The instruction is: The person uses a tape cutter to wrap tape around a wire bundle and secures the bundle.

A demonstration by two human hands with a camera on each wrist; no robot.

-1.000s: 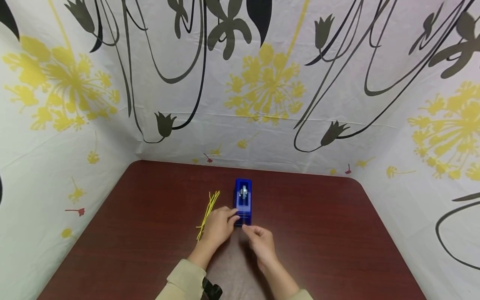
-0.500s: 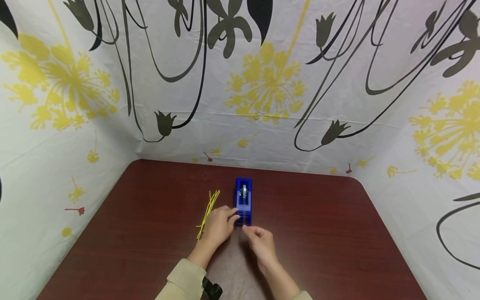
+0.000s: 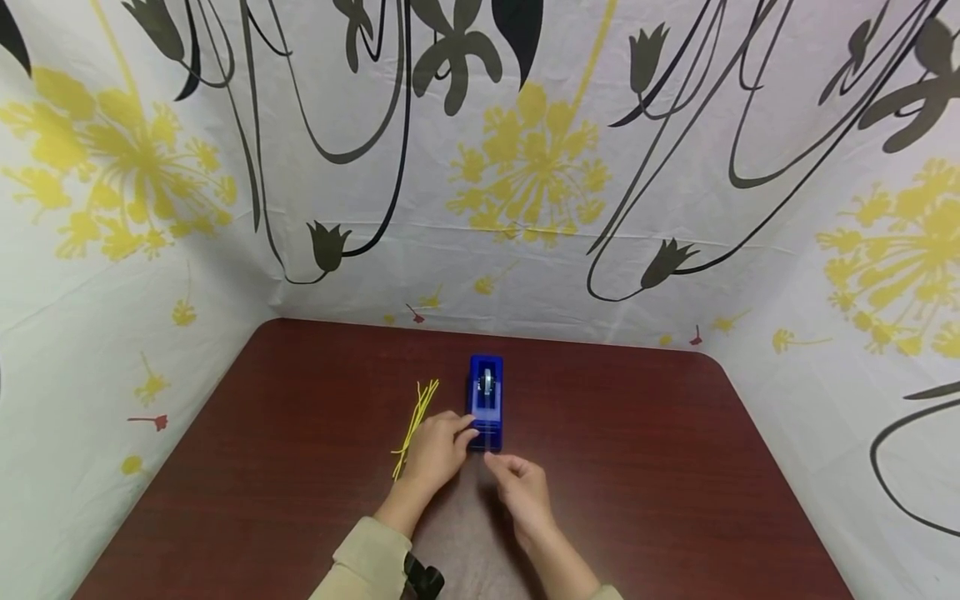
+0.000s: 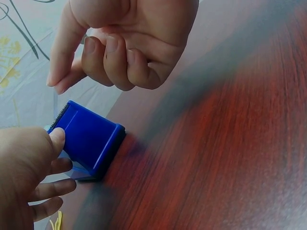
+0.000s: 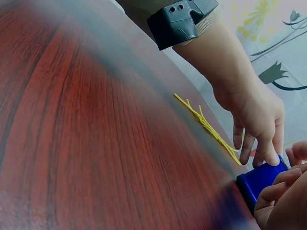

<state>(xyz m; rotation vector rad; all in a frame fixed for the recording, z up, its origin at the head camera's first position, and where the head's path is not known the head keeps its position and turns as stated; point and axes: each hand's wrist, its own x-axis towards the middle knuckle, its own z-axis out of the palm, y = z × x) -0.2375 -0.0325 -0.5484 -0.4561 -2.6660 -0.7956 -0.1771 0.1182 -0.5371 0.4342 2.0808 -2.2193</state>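
Note:
A blue tape dispenser [image 3: 486, 414] with a small roll in its well stands on the table in the head view. In the left wrist view its front face [image 4: 91, 139] and toothed cutting edge [image 4: 60, 115] show close up. My left hand [image 3: 437, 450] holds the dispenser at its near end, the thumb by the cutting edge and the fingers along the left side. Just in front, my right hand [image 3: 522, 492] pinches the end of a clear strip of tape [image 3: 487, 442] between thumb and forefinger. Its other fingers are curled in.
A loose bundle of yellow strings [image 3: 418, 417] lies left of the dispenser, partly behind my left hand. The dark red wooden table [image 3: 637, 450] has rounded far corners. A patterned white cloth [image 3: 540, 283] hangs behind and beside it. A black device [image 3: 424, 577] is strapped on my left wrist.

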